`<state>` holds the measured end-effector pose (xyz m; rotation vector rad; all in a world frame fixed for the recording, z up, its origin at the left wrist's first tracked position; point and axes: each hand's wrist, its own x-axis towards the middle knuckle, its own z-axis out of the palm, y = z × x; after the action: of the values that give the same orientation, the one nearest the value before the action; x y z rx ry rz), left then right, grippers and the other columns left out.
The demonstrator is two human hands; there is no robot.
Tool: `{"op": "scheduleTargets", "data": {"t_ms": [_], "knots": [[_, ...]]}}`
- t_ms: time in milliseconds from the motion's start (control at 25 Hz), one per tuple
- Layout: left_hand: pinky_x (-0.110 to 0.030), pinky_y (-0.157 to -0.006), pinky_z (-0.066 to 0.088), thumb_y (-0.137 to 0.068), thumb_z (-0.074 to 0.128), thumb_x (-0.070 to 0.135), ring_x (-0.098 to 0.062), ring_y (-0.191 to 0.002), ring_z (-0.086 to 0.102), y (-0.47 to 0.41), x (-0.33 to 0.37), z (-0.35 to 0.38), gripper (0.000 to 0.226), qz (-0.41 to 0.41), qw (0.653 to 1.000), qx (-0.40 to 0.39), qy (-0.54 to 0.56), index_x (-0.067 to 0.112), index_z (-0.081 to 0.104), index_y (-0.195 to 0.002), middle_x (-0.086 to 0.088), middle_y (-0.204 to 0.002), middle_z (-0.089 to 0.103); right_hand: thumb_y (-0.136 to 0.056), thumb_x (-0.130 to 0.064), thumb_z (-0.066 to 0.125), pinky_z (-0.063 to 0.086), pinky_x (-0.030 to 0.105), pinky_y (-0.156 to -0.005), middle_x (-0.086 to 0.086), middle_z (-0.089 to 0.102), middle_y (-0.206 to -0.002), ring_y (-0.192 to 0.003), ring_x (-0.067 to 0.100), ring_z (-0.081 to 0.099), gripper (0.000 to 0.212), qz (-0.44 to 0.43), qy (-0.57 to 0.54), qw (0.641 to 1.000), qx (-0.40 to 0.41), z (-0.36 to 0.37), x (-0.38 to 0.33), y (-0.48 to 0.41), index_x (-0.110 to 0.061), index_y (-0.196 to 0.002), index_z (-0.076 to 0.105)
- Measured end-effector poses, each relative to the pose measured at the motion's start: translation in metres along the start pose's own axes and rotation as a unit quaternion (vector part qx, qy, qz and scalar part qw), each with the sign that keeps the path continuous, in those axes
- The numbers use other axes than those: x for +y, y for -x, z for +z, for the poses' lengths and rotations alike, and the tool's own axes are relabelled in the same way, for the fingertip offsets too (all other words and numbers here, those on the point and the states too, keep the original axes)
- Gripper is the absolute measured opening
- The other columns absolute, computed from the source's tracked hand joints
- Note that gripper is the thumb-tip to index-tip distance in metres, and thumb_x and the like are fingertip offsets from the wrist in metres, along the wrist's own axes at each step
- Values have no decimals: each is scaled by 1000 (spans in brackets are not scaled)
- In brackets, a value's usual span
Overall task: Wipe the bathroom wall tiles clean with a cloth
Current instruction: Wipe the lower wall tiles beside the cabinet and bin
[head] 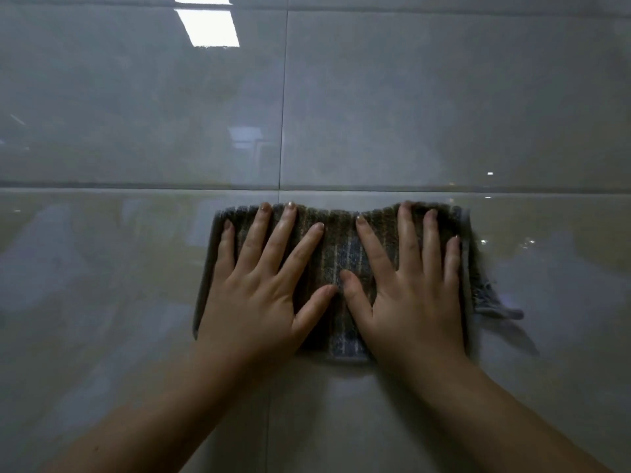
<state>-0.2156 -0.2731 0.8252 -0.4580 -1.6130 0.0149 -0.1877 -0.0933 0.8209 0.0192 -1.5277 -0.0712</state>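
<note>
A dark striped cloth [336, 249] lies flat against the glossy grey wall tiles [426, 107], just below a horizontal grout line. My left hand [263, 285] presses on the cloth's left half with fingers spread and straight. My right hand [409, 285] presses on the right half the same way. The two thumbs nearly touch at the cloth's middle. A frayed corner of the cloth [495, 307] sticks out to the right of my right hand.
A vertical grout line [283, 107] runs down to the cloth's top edge. A bright ceiling light reflection [210, 27] shows on the upper left tile. The tile to the right of the cloth looks wet with small glints [526, 242].
</note>
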Motion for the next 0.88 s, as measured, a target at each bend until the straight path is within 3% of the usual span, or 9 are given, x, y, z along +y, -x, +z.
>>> {"op": "scheduleTargets", "data": {"t_ms": [160, 280, 440, 560, 720, 880], "knots": [[-59, -118, 12, -95, 14, 67, -24, -151, 1, 30, 6, 4, 70, 23, 1000, -13, 14, 31, 17, -154, -3, -164, 10, -89, -57, 35, 13, 62, -114, 16, 20, -158, -146, 39, 12, 63, -25, 5, 1000, -10, -2, -1, 33, -33, -147, 34], [-58, -119, 7, -93, 12, 69, -24, -151, -1, -10, 2, 0, 71, 13, 1000, -10, 13, 34, 12, -154, -2, -164, 6, -87, -59, 31, 10, 61, -115, 16, 19, -158, -146, 39, 11, 65, -42, 15, 999, -30, -4, 9, -11, -35, -147, 32], [-53, -120, -7, -90, 7, 72, -22, -150, -12, -86, 30, -5, 72, -60, 998, -12, 31, 39, 2, -154, 1, -164, -4, -86, -64, 21, -6, 54, -117, 6, 1, -162, -148, 29, -8, 66, 41, 16, 996, -71, -10, 47, -78, -45, -149, 14], [-55, -120, -5, -92, 8, 69, -24, -150, -14, -79, 76, 0, 71, -24, 998, -18, 47, 37, 3, -154, 0, -164, -6, -87, -63, 20, -3, 55, -118, 5, 4, -162, -148, 29, -6, 66, 55, 25, 997, -46, -16, 86, -46, -43, -149, 15], [-59, -119, 7, -94, 17, 66, -27, -151, -2, -19, 111, 9, 69, 39, 998, -13, 42, 31, 18, -154, -4, -164, 7, -89, -60, 31, 5, 57, -117, 10, 14, -160, -148, 34, 5, 64, -2, 31, 999, -36, -26, 118, 25, -36, -149, 26], [-59, -118, 7, -93, 19, 65, -28, -151, 2, -31, 124, 10, 70, 24, 999, -6, 28, 30, 22, -154, -6, -163, 12, -89, -58, 36, 10, 59, -116, 13, 21, -158, -146, 37, 14, 62, -78, 41, 996, -36, -24, 135, 5, -34, -146, 34]]}}
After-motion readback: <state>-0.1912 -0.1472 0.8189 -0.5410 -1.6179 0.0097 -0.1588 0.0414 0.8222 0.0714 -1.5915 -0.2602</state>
